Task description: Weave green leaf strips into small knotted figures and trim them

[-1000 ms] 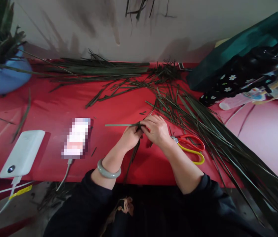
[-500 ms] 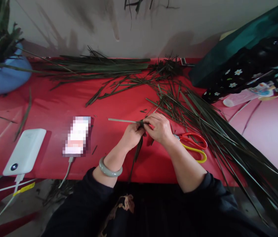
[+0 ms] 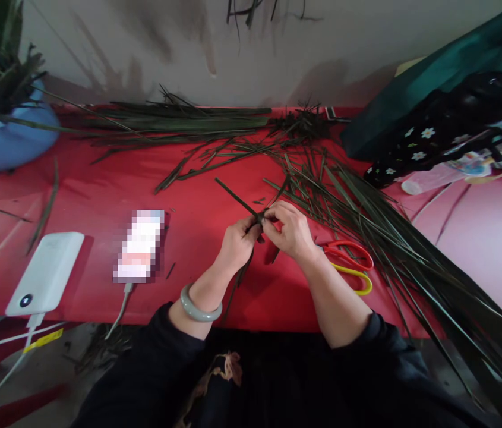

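My left hand (image 3: 238, 239) pinches a small piece of folded dark green leaf strips (image 3: 259, 217), with a bangle on that wrist. My right hand (image 3: 290, 229) closes its fingertips on the same piece from the right, so the two hands nearly meet. One strip end (image 3: 235, 195) sticks out toward the upper left, and other ends hang below the left hand. The folded part is small and mostly covered by my fingers. Scissors (image 3: 349, 261) with red and yellow handles lie beside my right forearm, their blades largely hidden.
Loose leaf strips (image 3: 308, 190) and long leaves (image 3: 411, 255) cover the right side of the red table (image 3: 206, 291); more leaves (image 3: 188, 119) line the wall. A phone (image 3: 139, 245) and white power bank (image 3: 46, 273) lie left. A blue basin (image 3: 14, 142) and dark green bag (image 3: 384, 113) stand behind.
The protruding strip has swung from pointing left, pale side showing, to pointing up and left, looking dark. Both hands stay close together, with small finger shifts.
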Demonstrator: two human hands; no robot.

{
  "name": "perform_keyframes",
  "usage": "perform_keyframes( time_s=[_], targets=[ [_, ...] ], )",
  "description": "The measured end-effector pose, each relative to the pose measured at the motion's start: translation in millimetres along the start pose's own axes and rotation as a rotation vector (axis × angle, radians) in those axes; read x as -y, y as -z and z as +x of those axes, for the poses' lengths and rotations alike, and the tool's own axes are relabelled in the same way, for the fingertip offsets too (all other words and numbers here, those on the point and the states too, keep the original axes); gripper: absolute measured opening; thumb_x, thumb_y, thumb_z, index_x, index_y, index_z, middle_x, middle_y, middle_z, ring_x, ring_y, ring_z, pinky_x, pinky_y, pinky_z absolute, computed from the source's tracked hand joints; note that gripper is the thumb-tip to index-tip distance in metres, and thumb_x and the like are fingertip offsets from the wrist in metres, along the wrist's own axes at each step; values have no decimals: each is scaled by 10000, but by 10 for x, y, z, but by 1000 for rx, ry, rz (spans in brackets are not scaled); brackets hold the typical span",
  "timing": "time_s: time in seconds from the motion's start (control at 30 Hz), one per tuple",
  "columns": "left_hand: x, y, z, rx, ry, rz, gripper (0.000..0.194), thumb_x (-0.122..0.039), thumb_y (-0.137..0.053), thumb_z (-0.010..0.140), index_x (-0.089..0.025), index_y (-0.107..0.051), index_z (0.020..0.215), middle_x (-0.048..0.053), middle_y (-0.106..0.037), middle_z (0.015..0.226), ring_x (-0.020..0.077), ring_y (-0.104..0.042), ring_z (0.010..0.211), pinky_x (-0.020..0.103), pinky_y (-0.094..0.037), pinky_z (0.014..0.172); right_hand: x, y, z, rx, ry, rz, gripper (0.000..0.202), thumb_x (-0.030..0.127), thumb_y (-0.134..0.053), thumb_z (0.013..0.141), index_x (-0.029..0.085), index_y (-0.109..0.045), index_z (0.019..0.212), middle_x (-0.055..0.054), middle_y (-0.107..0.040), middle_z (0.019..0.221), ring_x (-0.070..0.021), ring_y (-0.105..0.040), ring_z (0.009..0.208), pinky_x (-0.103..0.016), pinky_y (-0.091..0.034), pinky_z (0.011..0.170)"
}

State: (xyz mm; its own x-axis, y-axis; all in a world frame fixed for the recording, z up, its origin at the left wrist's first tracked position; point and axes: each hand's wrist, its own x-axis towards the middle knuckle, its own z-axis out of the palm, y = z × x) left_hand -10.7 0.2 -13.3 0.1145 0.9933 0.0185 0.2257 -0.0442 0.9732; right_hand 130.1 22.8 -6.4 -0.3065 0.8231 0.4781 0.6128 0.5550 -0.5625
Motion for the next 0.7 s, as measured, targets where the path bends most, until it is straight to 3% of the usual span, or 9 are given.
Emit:
perform_keyframes(
  time_s=[0.23, 0.47, 0.57, 0.7],
  targets=[
    [-4, -32, -3, -95, -91, 51, 188, -226, -497, 835, -135, -660, 807, 13, -625, 619, 97, -584, 565, 197, -430, 562, 36, -7, -12, -30, -72, 107, 97, 203, -472, 779, 200, -518, 694, -39, -571, 712, -159, -558, 694, -288, -455, 651],
    [58, -29, 27, -177, -23, -138, 254, -297, -512, 850, -155, -662, 999, 2, -651, 690, 92, -600, 577, 203, -470, 578, 49, 8, 3, -47, -213, 224, 49, 221, -488, 710, 204, -503, 667, -19, -599, 690, -139, -554, 648, -265, -447, 607],
    [76, -21, 42, -156, -16, -174, 243, -309, -516, 849, -152, -662, 964, -7, -634, 666, 91, -595, 566, 202, -461, 567, 49, -11, -3, -29, -288, 293, 69, 239, -502, 710, 188, -548, 713, -15, -621, 700, -124, -553, 615, -252, -441, 577],
    [42, -2, 46, -114, -10, -77, 194, -252, -512, 835, -143, -651, 754, -8, -621, 593, 96, -594, 560, 199, -437, 571, 30, -62, -16, -44, -382, 348, 128, 238, -507, 702, 176, -589, 779, -4, -632, 680, -103, -536, 548, -237, -430, 542]
  ],
)
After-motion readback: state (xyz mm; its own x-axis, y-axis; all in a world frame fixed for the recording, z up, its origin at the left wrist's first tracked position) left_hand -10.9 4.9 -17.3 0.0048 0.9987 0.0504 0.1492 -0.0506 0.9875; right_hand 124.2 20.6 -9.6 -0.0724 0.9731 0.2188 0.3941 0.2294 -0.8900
